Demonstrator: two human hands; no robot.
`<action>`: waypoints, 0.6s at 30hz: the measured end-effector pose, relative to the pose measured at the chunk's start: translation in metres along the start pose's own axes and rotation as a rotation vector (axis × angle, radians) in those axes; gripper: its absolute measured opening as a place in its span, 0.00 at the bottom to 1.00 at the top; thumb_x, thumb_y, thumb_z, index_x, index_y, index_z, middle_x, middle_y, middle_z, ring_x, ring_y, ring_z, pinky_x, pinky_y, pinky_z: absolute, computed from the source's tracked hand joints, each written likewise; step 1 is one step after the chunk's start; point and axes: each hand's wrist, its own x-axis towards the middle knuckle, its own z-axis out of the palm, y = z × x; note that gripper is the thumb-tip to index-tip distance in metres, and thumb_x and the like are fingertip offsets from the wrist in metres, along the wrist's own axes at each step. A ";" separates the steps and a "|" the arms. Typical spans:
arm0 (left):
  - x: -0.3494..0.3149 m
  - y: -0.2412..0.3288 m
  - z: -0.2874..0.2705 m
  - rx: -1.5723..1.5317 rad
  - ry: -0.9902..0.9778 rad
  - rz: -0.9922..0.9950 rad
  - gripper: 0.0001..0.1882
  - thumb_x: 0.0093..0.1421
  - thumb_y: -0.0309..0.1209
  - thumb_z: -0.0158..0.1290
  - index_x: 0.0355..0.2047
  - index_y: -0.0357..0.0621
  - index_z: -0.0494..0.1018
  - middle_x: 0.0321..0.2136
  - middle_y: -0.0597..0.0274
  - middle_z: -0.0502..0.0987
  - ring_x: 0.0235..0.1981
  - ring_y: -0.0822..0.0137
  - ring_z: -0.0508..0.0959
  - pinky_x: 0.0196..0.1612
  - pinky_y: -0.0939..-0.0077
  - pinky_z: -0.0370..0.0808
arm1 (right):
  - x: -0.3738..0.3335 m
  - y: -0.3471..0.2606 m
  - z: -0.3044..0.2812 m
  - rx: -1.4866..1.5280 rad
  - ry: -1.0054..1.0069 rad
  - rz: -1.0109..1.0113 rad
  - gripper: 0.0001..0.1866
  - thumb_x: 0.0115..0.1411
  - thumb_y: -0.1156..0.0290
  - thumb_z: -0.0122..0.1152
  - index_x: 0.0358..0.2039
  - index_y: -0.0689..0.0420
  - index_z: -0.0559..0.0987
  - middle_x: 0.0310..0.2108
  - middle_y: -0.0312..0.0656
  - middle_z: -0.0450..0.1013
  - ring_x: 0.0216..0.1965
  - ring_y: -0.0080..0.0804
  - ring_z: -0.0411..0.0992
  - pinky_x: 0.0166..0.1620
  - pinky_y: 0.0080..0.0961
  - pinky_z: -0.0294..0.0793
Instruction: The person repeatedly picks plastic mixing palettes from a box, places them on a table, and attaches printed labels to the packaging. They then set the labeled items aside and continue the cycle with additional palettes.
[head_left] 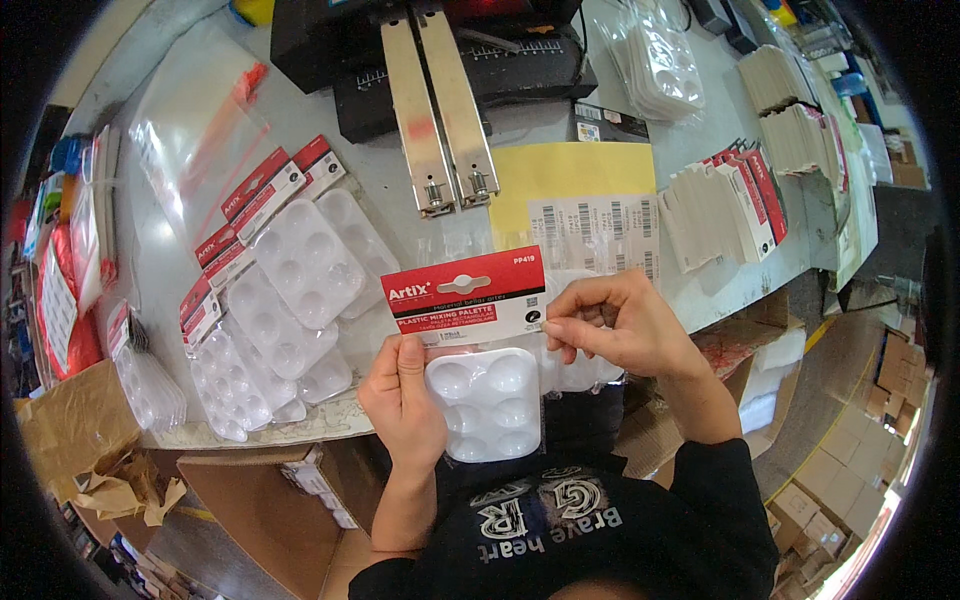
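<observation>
My left hand [402, 400] grips a packaged white plastic mixing palette [485, 405] by its left side, thumb on the front of the red, white and black header card [465, 285]. The palette has several round wells and hangs upright below the card, in front of my chest. At the card's lower right corner is my right hand [625, 325], its thumb and index finger pinched together with the fingers curled. Whatever lies between those fingertips is too small to make out. Behind this hand, more clear-wrapped palettes [585, 372] lie partly hidden at the table edge.
A black machine [350, 95] with two metal arms [430, 110] stands at the back. Near it lies a yellow-backed sheet of barcode labels [590, 215]. Carded palettes [305, 260] overlap at left; header card stacks [715, 205] stand at right. An open cardboard box [260, 510] sits below the table.
</observation>
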 end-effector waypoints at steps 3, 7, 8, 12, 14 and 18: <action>-0.004 0.001 -0.003 -0.001 -0.016 0.006 0.16 0.68 0.33 0.41 0.28 0.34 0.71 0.23 0.65 0.76 0.25 0.80 0.69 0.30 0.84 0.67 | -0.007 0.002 0.003 0.137 -0.014 -0.002 0.07 0.57 0.73 0.60 0.29 0.65 0.77 0.22 0.37 0.74 0.22 0.18 0.71 0.26 0.16 0.70; -0.009 0.002 -0.001 0.007 -0.041 0.009 0.17 0.68 0.34 0.39 0.28 0.35 0.69 0.21 0.62 0.74 0.24 0.76 0.69 0.29 0.79 0.67 | -0.008 0.010 0.009 0.229 0.019 0.033 0.07 0.57 0.73 0.59 0.26 0.64 0.75 0.19 0.35 0.71 0.19 0.17 0.68 0.23 0.15 0.67; -0.005 0.001 0.001 0.102 0.010 0.003 0.17 0.68 0.35 0.39 0.28 0.35 0.69 0.21 0.60 0.73 0.24 0.73 0.68 0.29 0.77 0.66 | -0.003 0.012 0.010 0.248 0.049 0.049 0.08 0.56 0.73 0.59 0.25 0.64 0.74 0.18 0.35 0.70 0.18 0.17 0.67 0.21 0.15 0.65; 0.033 -0.007 0.016 0.274 0.081 0.072 0.18 0.69 0.37 0.37 0.30 0.35 0.68 0.18 0.53 0.69 0.21 0.64 0.67 0.28 0.72 0.65 | 0.035 0.015 0.012 0.404 0.172 0.068 0.09 0.57 0.71 0.57 0.23 0.62 0.73 0.17 0.34 0.67 0.16 0.18 0.64 0.20 0.15 0.62; 0.057 -0.012 0.022 0.328 0.108 0.107 0.18 0.69 0.37 0.37 0.30 0.35 0.68 0.18 0.53 0.68 0.21 0.62 0.67 0.28 0.71 0.65 | 0.055 0.013 0.012 0.467 0.242 0.069 0.08 0.57 0.71 0.57 0.24 0.61 0.74 0.18 0.35 0.68 0.17 0.19 0.65 0.20 0.16 0.63; 0.086 -0.017 0.022 0.391 0.097 0.113 0.19 0.69 0.37 0.37 0.28 0.35 0.68 0.18 0.53 0.70 0.20 0.61 0.68 0.27 0.70 0.65 | 0.078 0.014 0.006 0.489 0.270 -0.077 0.08 0.57 0.71 0.58 0.25 0.62 0.75 0.19 0.37 0.71 0.19 0.21 0.68 0.21 0.19 0.66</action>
